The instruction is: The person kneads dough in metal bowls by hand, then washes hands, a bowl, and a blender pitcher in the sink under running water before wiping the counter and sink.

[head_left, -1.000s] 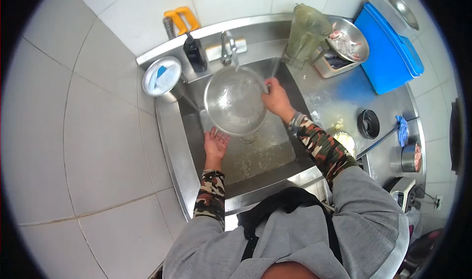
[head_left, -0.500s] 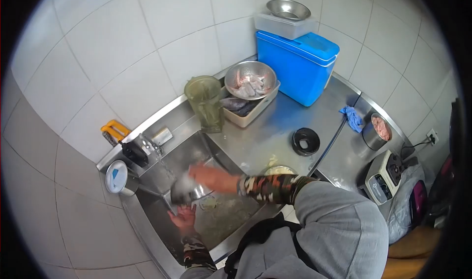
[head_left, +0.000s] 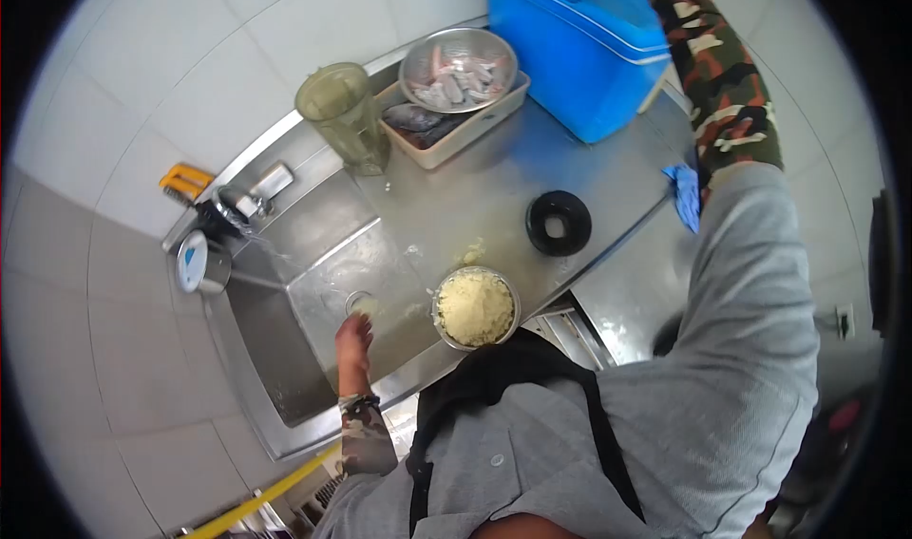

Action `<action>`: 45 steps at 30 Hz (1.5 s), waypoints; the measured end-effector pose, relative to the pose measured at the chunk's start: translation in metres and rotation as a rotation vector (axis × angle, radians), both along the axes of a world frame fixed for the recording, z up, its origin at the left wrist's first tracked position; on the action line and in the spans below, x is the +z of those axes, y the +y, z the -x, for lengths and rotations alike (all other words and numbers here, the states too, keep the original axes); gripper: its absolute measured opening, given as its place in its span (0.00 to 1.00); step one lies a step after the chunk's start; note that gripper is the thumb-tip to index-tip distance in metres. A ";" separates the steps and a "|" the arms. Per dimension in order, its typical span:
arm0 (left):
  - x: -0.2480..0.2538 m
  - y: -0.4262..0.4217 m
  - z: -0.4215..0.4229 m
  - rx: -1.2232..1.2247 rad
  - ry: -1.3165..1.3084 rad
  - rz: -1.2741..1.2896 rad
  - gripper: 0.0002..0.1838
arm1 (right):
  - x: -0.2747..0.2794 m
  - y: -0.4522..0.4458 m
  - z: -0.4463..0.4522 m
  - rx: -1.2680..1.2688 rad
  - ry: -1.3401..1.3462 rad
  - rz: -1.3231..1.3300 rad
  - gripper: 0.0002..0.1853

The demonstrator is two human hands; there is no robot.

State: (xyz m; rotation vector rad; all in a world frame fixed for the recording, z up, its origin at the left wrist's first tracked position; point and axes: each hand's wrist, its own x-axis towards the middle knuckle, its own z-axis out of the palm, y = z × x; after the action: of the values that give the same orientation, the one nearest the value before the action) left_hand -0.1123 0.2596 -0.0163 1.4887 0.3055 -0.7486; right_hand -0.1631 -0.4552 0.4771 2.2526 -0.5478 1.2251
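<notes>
head cam, l hand over 1 sink, r arm by 1 cooler

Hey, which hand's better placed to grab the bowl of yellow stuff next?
Probably the left hand: it's over the sink, near the bowl. The right arm stretches away past the cooler to the picture's top edge.

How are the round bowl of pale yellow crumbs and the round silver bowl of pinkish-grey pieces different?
The round bowl of pale yellow crumbs is heaped high; the round silver metal bowl shows bare wall beside its pinkish-grey pieces. The crumb bowl stands on the grey metal counter; the silver bowl sits on a cream rectangular tub. Both are round and hold something.
</notes>
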 end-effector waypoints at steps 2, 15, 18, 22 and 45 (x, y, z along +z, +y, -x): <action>0.028 -0.036 0.012 -0.098 -0.057 -0.056 0.32 | 0.000 -0.007 -0.020 0.125 -0.048 0.038 0.09; 0.130 -0.125 -0.066 0.043 -0.387 -0.015 0.24 | -0.289 0.297 -0.149 0.799 0.448 -1.730 0.24; 0.138 -0.113 -0.072 0.104 -0.496 -0.011 0.23 | -0.352 0.343 -0.212 0.891 0.266 -1.745 0.31; 0.116 -0.045 -0.078 0.153 -0.450 -0.033 0.23 | -0.327 0.421 -0.192 0.727 0.353 -1.770 0.27; -0.236 0.140 -0.160 -0.511 -0.615 -0.922 0.11 | -0.602 0.614 -0.190 0.579 0.636 -2.138 0.15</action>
State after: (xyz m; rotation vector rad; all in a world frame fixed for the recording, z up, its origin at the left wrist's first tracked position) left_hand 0.0475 0.3992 -0.2522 2.6438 -0.2631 -0.5027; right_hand 0.0268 0.1590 -0.1250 4.3051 -1.2611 -0.8317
